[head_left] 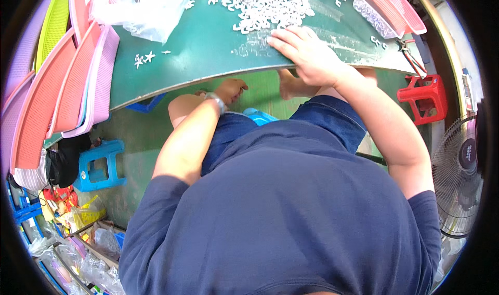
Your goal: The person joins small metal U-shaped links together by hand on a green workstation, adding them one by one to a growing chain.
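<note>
My right hand point(307, 55) lies on the near edge of the green table point(202, 51), palm down, fingers stretched out over the top. Just beyond its fingertips spreads a heap of small white curved pieces point(267, 7). Below the table edge, my left hand point(232, 91) hangs by my knee, a band round the wrist. Its fingers are loosely bent, partly in shadow, and I see nothing in them. A few small white star-like pieces point(149, 57) lie on the table's left part.
Pink, purple and green plastic baskets point(78, 82) lean at the left, near a clear plastic bag point(150, 14). Pliers point(410, 56) and a basket of pieces point(371, 14) sit at the right. A blue stool point(101, 165), red stool point(429, 97) and fan point(460, 170) stand around me.
</note>
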A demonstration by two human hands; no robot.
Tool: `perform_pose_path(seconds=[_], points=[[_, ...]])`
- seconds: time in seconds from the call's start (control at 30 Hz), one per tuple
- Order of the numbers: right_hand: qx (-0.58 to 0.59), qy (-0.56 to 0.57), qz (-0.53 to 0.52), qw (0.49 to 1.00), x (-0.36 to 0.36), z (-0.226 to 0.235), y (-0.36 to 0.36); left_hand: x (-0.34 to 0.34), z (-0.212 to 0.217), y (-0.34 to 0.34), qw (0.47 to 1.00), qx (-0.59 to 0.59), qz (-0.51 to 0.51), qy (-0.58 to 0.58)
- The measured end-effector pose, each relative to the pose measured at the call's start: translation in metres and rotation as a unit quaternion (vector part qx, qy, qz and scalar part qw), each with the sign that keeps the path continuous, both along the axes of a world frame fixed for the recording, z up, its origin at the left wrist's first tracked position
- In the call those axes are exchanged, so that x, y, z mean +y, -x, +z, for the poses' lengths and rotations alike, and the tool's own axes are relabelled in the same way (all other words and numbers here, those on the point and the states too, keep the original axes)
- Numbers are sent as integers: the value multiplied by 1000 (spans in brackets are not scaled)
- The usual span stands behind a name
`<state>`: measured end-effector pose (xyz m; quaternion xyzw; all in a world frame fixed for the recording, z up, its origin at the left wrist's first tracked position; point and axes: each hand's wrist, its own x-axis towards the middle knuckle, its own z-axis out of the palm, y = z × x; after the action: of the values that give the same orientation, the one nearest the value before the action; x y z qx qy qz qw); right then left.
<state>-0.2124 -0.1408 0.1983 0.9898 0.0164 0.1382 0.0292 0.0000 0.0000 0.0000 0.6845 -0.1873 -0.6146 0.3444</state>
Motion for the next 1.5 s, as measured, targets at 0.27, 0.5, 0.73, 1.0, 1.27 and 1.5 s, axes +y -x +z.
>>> perform_pose_path(seconds=[0.27,0.5,0.73,1.0,1.27,1.5], points=[[-19,-410,8,912,42,31,24,52,224,75,945,-51,-222,236],[-46,-642,66,762,18,52,31,11,241,86,899,295,-137,294],[-89,-698,58,708,-10,40,33,-23,242,85,877,421,-106,206],[-206,-490,30,847,-13,28,14,-36,247,80,936,322,69,123],[-204,-308,-100,924,-26,22,-3,-22,228,55,933,270,146,185],[-145,-236,-164,947,-33,18,-13,-23,230,31,934,239,158,215]])
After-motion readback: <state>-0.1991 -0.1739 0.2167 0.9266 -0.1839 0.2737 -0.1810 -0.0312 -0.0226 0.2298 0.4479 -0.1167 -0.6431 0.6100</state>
